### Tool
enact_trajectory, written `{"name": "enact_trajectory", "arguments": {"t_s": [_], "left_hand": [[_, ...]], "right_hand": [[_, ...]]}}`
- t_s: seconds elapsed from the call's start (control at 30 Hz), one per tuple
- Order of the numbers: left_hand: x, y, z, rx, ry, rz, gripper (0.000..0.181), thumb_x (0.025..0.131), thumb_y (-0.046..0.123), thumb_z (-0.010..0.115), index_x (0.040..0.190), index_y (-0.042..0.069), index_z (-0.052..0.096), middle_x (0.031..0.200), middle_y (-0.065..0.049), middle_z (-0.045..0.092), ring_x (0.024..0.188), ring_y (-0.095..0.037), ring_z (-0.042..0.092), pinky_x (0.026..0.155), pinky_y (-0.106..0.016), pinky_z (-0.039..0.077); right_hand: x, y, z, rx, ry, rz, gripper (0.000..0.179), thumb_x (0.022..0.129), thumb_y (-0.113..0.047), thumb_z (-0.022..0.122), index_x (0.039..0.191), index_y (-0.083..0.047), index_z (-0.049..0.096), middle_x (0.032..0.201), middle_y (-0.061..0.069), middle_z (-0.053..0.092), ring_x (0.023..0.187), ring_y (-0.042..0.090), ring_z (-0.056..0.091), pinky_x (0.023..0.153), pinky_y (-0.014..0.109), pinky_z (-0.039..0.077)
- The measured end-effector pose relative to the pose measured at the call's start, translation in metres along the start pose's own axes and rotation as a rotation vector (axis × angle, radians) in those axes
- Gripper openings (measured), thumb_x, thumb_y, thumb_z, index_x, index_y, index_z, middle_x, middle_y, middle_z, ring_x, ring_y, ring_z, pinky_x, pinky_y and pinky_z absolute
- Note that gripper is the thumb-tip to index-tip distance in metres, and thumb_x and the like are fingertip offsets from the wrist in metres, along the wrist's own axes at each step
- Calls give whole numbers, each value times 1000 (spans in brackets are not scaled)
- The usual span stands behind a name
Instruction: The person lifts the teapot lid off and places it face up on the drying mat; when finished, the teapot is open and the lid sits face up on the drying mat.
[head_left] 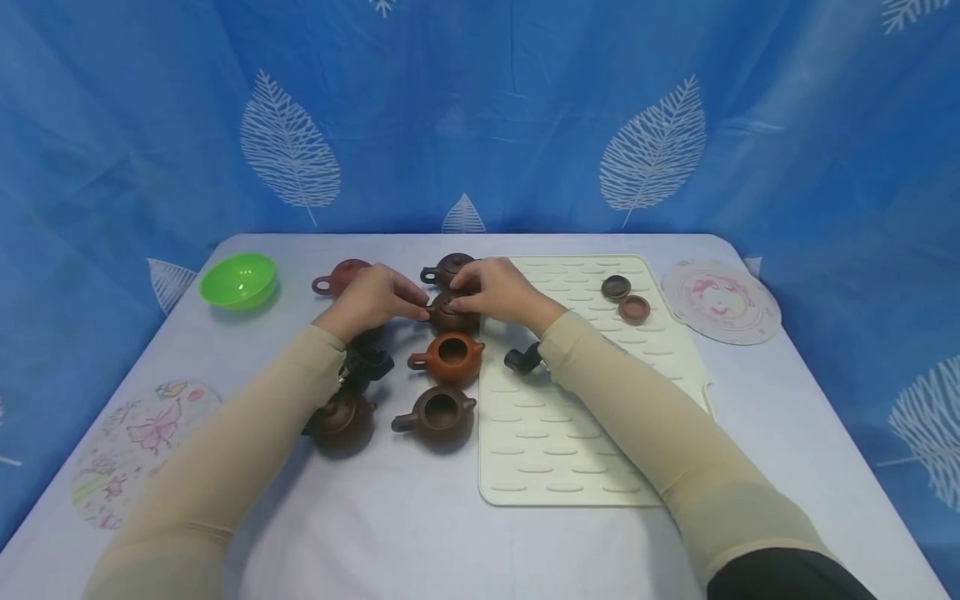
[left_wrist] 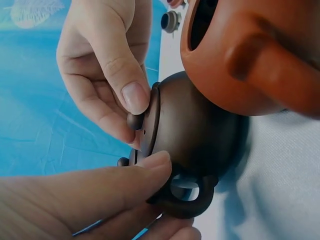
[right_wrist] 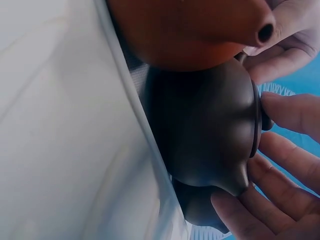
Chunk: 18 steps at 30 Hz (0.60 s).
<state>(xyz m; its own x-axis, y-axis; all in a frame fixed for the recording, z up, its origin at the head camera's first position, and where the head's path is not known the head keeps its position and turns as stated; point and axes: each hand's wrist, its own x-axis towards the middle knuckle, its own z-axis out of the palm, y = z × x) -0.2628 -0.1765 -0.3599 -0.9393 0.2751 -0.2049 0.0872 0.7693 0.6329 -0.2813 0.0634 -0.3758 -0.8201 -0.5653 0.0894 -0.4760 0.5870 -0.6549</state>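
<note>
My left hand (head_left: 378,302) holds the handle side of a dark brown teapot (left_wrist: 190,125), its thumb at the upper edge by the handle. From the spout side my right hand (head_left: 504,292) reaches over and pinches the knob of that teapot's lid (left_wrist: 151,120), which sits on the opening. Other fingers of the right hand are spread near the spout. Close in front stands an orange-brown teapot (head_left: 450,375) with its opening uncovered. Nearer still is a brown teapot (head_left: 442,437), also lidless. Behind the held one sits another dark lidded teapot (head_left: 448,268).
Left of this row are a reddish teapot (head_left: 347,273) and a brown lidded teapot (head_left: 345,427), partly behind my left arm. Two small lids, one dark (head_left: 616,287) and one brown (head_left: 634,309), lie on a cream mat (head_left: 525,475). A green bowl (head_left: 238,283) stands back left.
</note>
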Motion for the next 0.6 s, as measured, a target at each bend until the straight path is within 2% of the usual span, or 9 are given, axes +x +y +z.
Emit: {"name": "enact_trajectory", "arguments": {"t_s": [0.3, 0.6], "left_hand": [[0, 0, 0, 21, 0, -13, 24, 87, 20, 90, 109, 13, 84, 104, -2, 79, 111, -25, 65, 97, -47, 51], [0, 1, -1, 53, -16, -20, 23, 89, 20, 88, 110, 12, 84, 105, -3, 78, 105, -25, 66, 92, -46, 52]], "right_hand": [[3, 3, 1, -10, 3, 2, 26, 92, -23, 85, 111, -6, 80, 108, 3, 76, 109, 22, 63, 99, 37, 48], [2, 0, 1, -35, 2, 10, 30, 92, -27, 86, 112, -6, 80, 111, 4, 76, 116, 24, 63, 105, 37, 45]]}}
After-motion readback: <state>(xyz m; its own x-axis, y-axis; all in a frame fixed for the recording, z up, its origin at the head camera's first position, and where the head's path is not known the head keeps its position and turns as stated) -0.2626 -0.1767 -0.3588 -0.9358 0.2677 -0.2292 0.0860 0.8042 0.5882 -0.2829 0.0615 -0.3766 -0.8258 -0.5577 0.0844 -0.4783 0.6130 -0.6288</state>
